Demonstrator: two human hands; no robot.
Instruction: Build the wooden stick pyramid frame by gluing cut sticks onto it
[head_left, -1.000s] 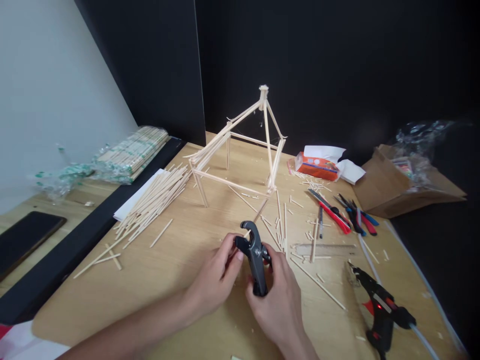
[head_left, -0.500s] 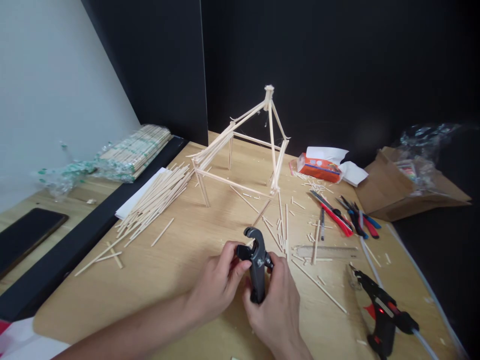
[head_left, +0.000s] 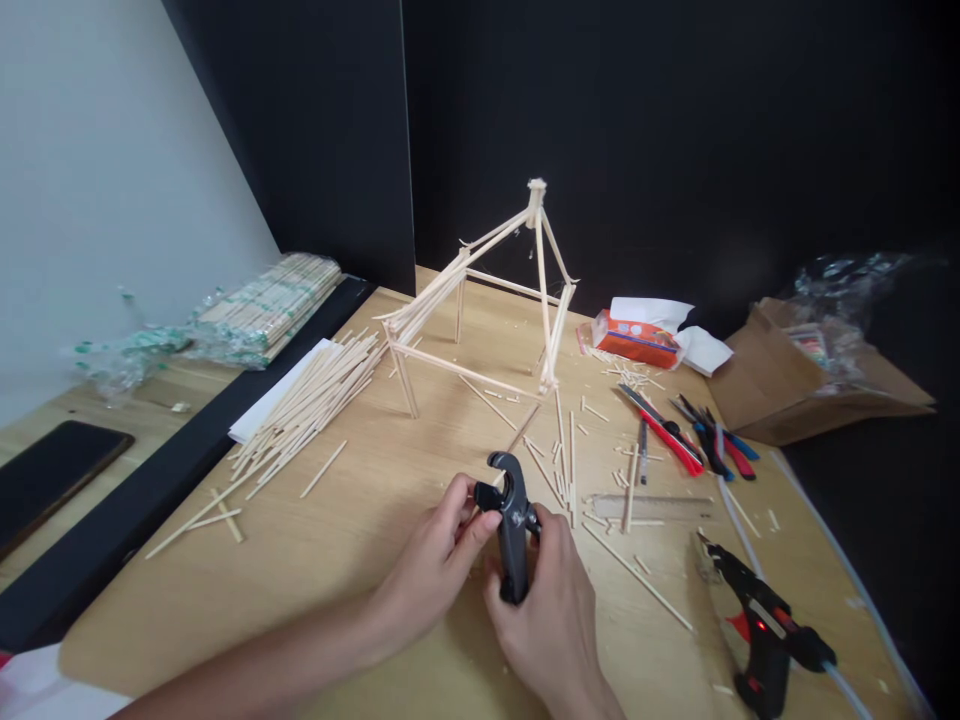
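Observation:
My right hand (head_left: 551,610) is wrapped round the handles of a black hand cutter (head_left: 514,530), its hooked jaw pointing up. The fingers of my left hand (head_left: 442,560) are pinched together beside that jaw. Between them is a thin wooden stick (head_left: 499,479), of which only a short pale end shows inside the jaw; the rest is hidden by the fingers. Beyond my hands stands a frame of wooden sticks (head_left: 469,371), with legs, a square of beams and sloping sticks that meet at a peak.
Left lie a heap of loose sticks (head_left: 315,410), wrapped stick bundles (head_left: 270,305) and a phone (head_left: 64,475). Right are short offcuts (head_left: 561,485), a ruler (head_left: 652,507), a red utility knife (head_left: 664,430), pliers (head_left: 716,440), tissues (head_left: 637,340), a carton (head_left: 772,400) and a lit glue gun (head_left: 769,620).
The pale stick end in the cutter's jaw shows less than before. My hands and the cutter have hardly moved; the whole view has shifted slightly.

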